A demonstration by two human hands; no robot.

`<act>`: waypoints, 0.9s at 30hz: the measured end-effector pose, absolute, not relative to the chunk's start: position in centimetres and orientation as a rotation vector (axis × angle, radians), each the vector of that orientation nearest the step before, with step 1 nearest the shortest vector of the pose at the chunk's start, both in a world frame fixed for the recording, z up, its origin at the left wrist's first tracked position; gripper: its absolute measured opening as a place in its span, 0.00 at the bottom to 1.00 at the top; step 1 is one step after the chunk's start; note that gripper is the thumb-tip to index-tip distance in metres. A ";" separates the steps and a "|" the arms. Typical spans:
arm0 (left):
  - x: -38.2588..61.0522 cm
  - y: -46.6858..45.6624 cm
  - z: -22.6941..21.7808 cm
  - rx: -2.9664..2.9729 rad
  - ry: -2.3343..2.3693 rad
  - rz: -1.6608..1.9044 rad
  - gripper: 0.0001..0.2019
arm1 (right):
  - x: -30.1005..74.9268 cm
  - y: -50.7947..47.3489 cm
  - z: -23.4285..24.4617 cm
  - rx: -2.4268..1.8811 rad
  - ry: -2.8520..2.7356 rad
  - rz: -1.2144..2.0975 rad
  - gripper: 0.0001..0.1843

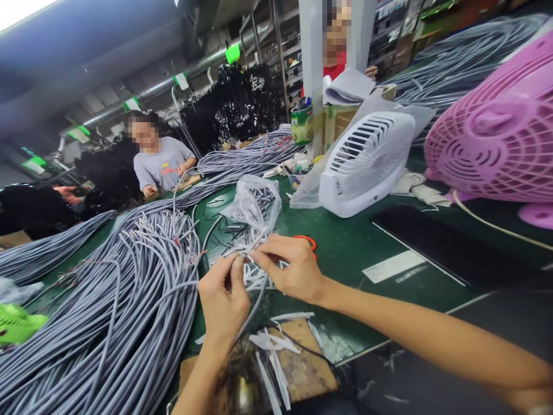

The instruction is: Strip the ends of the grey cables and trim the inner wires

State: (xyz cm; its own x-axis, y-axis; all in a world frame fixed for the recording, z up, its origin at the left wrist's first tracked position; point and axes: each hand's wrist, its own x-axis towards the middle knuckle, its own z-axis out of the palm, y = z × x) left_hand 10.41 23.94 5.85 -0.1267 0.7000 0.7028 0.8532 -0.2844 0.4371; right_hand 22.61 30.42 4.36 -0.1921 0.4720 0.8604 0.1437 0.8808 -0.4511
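Observation:
My left hand [223, 300] is closed in a pinch on a grey cable [254, 305] that runs down from my fingers toward me. My right hand [290, 268] is also closed, its fingertips pinching the end of the same cable where thin wires stick out. Both hands meet over the green table [367, 236]. Just behind them lies a clear plastic bag [254, 202] with small dark pieces in it. Orange-handled scissors [309, 240] peek out behind my right hand.
A large heap of grey cables [129, 300] fills the left. A white fan [367, 161] and a pink fan [496, 132] stand at the right. White scraps [276, 340] lie below my hands. Two other people sit across the table.

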 end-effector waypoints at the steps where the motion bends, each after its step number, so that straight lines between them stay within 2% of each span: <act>1: 10.5 23.9 5.9 -1.958 -1.850 -1.430 0.10 | 22.5 30.4 4.2 -0.440 -1.746 0.288 0.13; 7: 10.6 24.0 6.1 -1.878 -2.078 -1.758 0.11 | 22.1 30.1 3.8 -0.308 -1.684 0.067 0.08; 13: 10.4 24.4 6.7 -1.987 -2.163 -2.094 0.13 | 21.8 29.8 4.3 -0.441 -1.691 0.318 0.14; 22: 10.6 24.1 5.9 -1.872 -2.144 -2.258 0.14 | 21.7 29.3 3.7 -0.325 -1.693 0.093 0.12; 27: 10.6 24.6 5.3 -1.829 -2.134 -2.306 0.15 | 21.8 29.5 3.9 -0.376 -1.682 0.145 0.13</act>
State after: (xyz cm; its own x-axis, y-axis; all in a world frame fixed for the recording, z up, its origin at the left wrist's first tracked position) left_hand 10.58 24.57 5.27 -0.4044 0.8561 0.3218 0.2547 -0.2325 0.9386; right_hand 21.77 29.45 3.93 -0.1035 0.3273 0.9392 0.1619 0.9373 -0.3088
